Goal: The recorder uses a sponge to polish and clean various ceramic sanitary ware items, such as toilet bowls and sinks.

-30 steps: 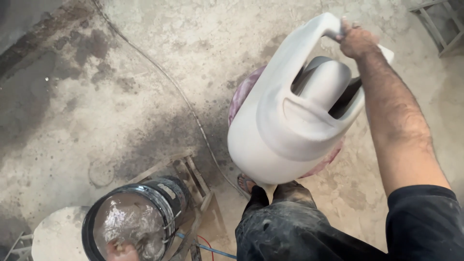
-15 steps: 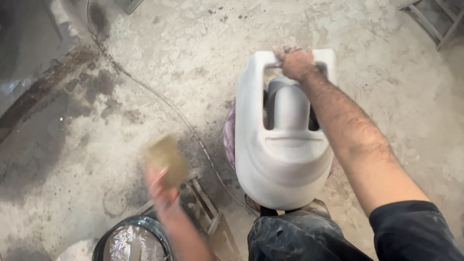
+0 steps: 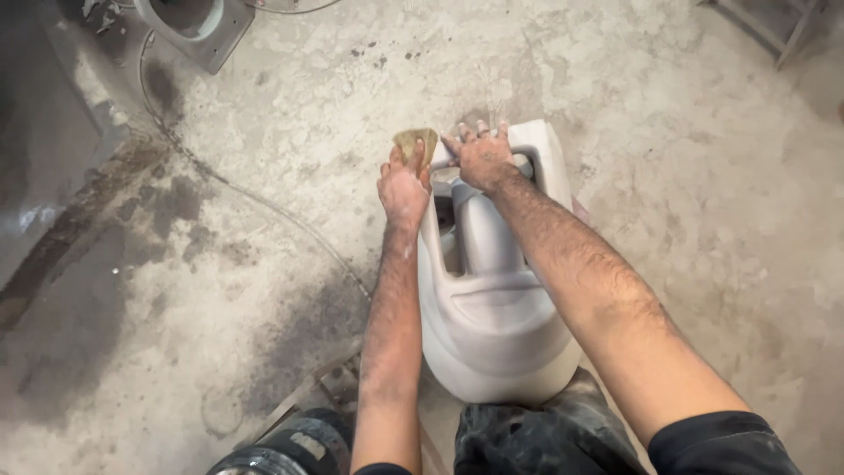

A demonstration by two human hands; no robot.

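Pressing sponge (image 3: 416, 143) against grey ceramic casting (image 3: 501, 325)

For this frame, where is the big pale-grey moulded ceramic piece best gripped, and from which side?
Probably by the far top rim of the pale-grey moulded ceramic piece, reached from above. The open cut-out below that rim leaves a bar fingers can wrap. The right hand already rests there; the left hand holds a tan sponge beside it.
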